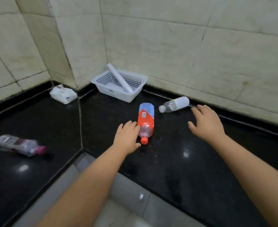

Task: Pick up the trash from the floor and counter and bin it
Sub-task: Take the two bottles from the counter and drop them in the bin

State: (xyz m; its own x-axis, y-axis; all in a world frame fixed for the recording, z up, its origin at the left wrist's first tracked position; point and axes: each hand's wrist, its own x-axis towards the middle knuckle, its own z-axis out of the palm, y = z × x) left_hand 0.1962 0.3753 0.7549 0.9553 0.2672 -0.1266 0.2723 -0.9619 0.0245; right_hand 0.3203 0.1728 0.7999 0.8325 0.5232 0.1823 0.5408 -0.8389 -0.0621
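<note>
Left hand: my left hand point(128, 136) was spread open, palm down, over the black polished stone counter point(176, 161), fingers against the clear shoulder of the orange-labelled plastic bottle with the orange cap point(146, 121), thumb near the cap; it had not closed around anything.

Right hand: my right hand point(206, 122) was open too, fingers splayed, holding nothing, just beside the small clear bottle with the white label and white cap point(174, 104) and not touching it.

Orange bottle: it lay on its side on the counter between my two hands, cap toward me, base toward the wall.

Small clear bottle: it lay on its side close to the counter's back edge, cap pointing left, near the cream tiled wall point(184, 46).

Pink-capped bottle: a crushed clear plastic bottle with a pink cap point(19, 145) lay on its side well apart, on the left stretch of counter; it was blurred.

White packet: a crumpled white paper packet point(63, 94) sat in the left corner against the wall.

Basket: a white perforated plastic basket point(118, 82) stood in the corner behind the orange bottle, with a white roll point(118, 77) leaning slantwise across it, one end above the rim.

Floor: pale grey tiles point(128, 194) showed below the counter edge, with a small white scrap point(141, 196) on them.
</note>
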